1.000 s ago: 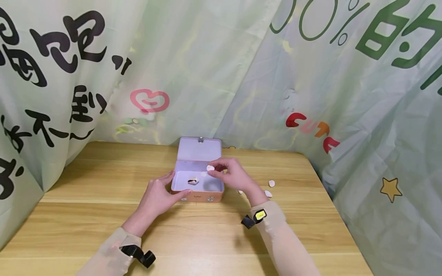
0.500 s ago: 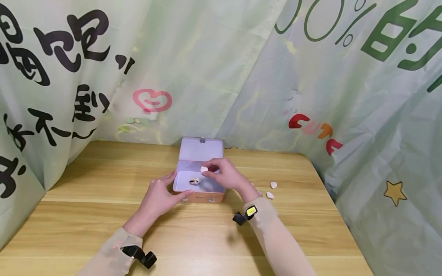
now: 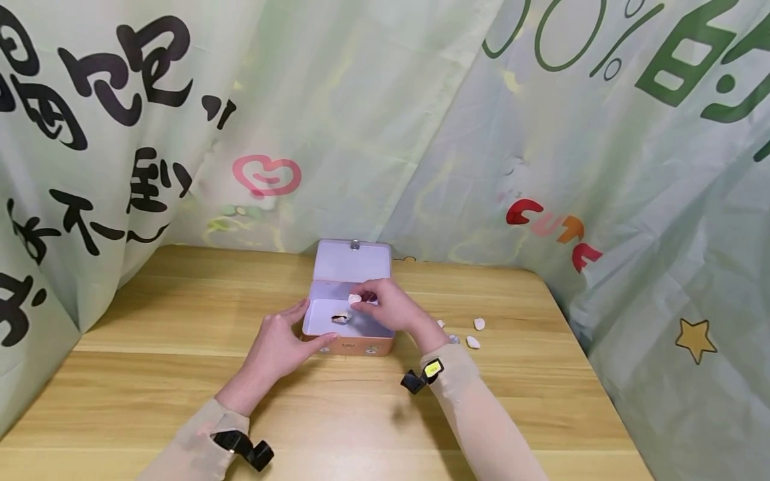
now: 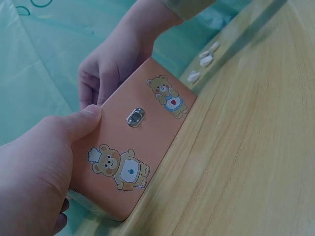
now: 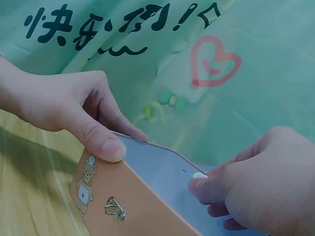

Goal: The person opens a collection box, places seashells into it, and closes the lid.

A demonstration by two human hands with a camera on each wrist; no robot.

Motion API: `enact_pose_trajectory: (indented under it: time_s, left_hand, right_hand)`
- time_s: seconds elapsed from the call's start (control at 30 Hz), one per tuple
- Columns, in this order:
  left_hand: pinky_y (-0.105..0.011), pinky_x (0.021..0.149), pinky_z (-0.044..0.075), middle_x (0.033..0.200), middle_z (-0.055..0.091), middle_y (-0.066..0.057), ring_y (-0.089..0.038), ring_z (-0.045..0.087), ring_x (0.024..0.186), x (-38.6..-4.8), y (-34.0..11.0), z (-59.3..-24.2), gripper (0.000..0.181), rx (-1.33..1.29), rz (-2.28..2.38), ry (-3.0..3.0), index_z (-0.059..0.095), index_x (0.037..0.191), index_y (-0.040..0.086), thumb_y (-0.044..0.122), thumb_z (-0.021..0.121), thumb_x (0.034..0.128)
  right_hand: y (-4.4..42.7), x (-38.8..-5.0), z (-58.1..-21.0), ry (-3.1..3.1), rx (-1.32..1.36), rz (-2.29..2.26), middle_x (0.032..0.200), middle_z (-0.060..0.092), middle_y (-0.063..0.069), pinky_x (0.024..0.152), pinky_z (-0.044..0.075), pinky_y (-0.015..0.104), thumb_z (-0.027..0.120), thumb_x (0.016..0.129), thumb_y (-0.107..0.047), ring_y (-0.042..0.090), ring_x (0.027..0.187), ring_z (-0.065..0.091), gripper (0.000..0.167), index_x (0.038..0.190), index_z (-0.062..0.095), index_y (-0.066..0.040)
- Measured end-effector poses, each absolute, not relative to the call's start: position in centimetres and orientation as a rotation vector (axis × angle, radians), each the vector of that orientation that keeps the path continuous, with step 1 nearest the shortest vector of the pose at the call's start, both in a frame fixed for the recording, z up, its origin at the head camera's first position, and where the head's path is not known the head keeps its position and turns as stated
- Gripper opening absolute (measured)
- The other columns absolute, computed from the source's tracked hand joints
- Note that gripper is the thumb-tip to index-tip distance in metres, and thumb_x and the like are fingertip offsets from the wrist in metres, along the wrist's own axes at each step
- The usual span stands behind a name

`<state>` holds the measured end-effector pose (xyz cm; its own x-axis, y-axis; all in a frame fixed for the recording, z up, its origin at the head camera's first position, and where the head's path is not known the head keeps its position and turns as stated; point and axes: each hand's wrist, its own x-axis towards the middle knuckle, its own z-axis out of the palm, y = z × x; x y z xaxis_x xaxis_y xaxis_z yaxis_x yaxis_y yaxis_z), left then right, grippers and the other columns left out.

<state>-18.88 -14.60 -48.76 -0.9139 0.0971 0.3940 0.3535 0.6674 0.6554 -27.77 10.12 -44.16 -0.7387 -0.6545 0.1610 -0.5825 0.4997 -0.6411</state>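
A small tin box stands on the table with its hinged lid raised; its outside is orange with printed bears, its inside pale lilac. My left hand grips the box's left end, thumb on the front wall's upper edge. Over the box's inside, my right hand pinches a small white shell-like piece, also visible as a white edge in the right wrist view. A brown-and-white shell lies on the box floor. The right hand hides part of the inside.
Right of the box, several small pale pieces lie on the wooden table, among them one white piece and another white piece. A printed curtain hangs behind the table and along its sides.
My right hand has moved left and slightly down over the box with the white piece. A pale piece inside the box is now hidden by that hand. The left hand keeps its grip.
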Motion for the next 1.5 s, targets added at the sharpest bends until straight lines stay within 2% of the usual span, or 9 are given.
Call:
enact_pose_trajectory:
  time_s: [0.13, 0.3, 0.4, 0.87, 1.13, 1.27, 1.37, 1.5]
  left_hand:
    - [-0.03, 0.045, 0.037, 0.14, 0.058, -0.03, -0.009, 0.04, 0.051, -18.8, -14.5, -48.6, 0.103, -0.355, -1.116, -2.559, 0.06, 0.143, -0.008, 0.067, 0.087, 0.0775]
    - [-0.029, 0.044, 0.038, 0.14, 0.058, -0.031, -0.008, 0.037, 0.048, -18.7, -14.5, -48.5, 0.102, -0.357, -1.111, -2.563, 0.059, 0.144, -0.008, 0.064, 0.088, 0.0785]
    - [-0.029, 0.044, 0.038, 0.14, 0.057, -0.032, -0.007, 0.036, 0.046, -18.7, -14.5, -48.5, 0.101, -0.357, -1.112, -2.565, 0.058, 0.144, -0.008, 0.062, 0.089, 0.079]
    - [-0.03, 0.045, 0.039, 0.142, 0.056, -0.03, -0.006, 0.034, 0.045, -18.7, -14.5, -48.5, 0.105, -0.328, -1.132, -2.585, 0.058, 0.144, -0.007, 0.069, 0.086, 0.0772]
    - [-0.029, 0.044, 0.04, 0.142, 0.055, -0.031, -0.003, 0.028, 0.042, -18.6, -14.4, -48.3, 0.103, -0.324, -1.149, -2.594, 0.058, 0.145, -0.008, 0.065, 0.087, 0.0781]
    - [-0.029, 0.044, 0.04, 0.142, 0.055, -0.032, -0.001, 0.026, 0.041, -18.6, -14.5, -48.4, 0.104, -0.315, -1.143, -2.597, 0.058, 0.145, -0.008, 0.066, 0.087, 0.0782]
    - [-0.029, 0.043, 0.039, 0.142, 0.055, -0.033, 0.0, 0.025, 0.039, -18.7, -14.5, -48.4, 0.104, -0.312, -1.137, -2.597, 0.058, 0.145, -0.009, 0.067, 0.086, 0.0785]
    - [-0.03, 0.044, 0.04, 0.141, 0.055, -0.033, -0.002, 0.029, 0.041, -18.7, -14.5, -48.5, 0.104, -0.323, -1.136, -2.595, 0.058, 0.145, -0.009, 0.068, 0.085, 0.0788]
  right_hand:
    - [10.1, -27.7, -44.1, 2.638, -1.086, -1.045, 0.104, 0.074, 0.006, 0.089, 0.056, 0.033, 0.074, 0.101, -0.01, 0.017, 0.094, 0.066, 0.023, 0.121, 0.076, 0.003]
    - [10.4, -27.7, -44.1, 2.644, -1.071, -1.093, 0.12, 0.074, 0.015, 0.099, 0.055, 0.043, 0.075, 0.1, -0.008, 0.029, 0.11, 0.068, 0.029, 0.126, 0.072, 0.005]
    - [10.7, -27.6, -44.0, 2.633, -1.06, -1.146, 0.125, 0.073, 0.017, 0.101, 0.054, 0.046, 0.075, 0.099, -0.007, 0.032, 0.115, 0.067, 0.031, 0.128, 0.071, 0.005]
    - [14.7, -26.0, -42.4, 2.632, -1.021, -1.399, 0.123, 0.075, 0.015, 0.101, 0.053, 0.053, 0.074, 0.1, -0.005, 0.028, 0.112, 0.068, 0.024, 0.123, 0.075, 0.003]
    - [18.7, -25.1, -42.3, 2.679, -0.886, -1.434, 0.125, 0.073, 0.017, 0.104, 0.051, 0.054, 0.074, 0.1, -0.006, 0.032, 0.115, 0.067, 0.024, 0.122, 0.076, 0.002]
    - [20.6, -24.9, -43.1, 2.73, -0.808, -1.384, 0.123, 0.074, 0.013, 0.104, 0.051, 0.053, 0.075, 0.1, -0.007, 0.031, 0.115, 0.067, 0.022, 0.122, 0.076, -0.002]
    - [22.0, -24.9, -43.8, 2.76, -0.762, -1.346, 0.122, 0.074, 0.011, 0.102, 0.052, 0.055, 0.075, 0.1, -0.008, 0.031, 0.115, 0.067, 0.023, 0.122, 0.076, 0.0]
    - [23.6, -24.8, -44.9, 2.773, -0.727, -1.315, 0.123, 0.074, 0.018, 0.1, 0.052, 0.058, 0.074, 0.101, -0.007, 0.035, 0.113, 0.068, 0.027, 0.124, 0.073, 0.006]
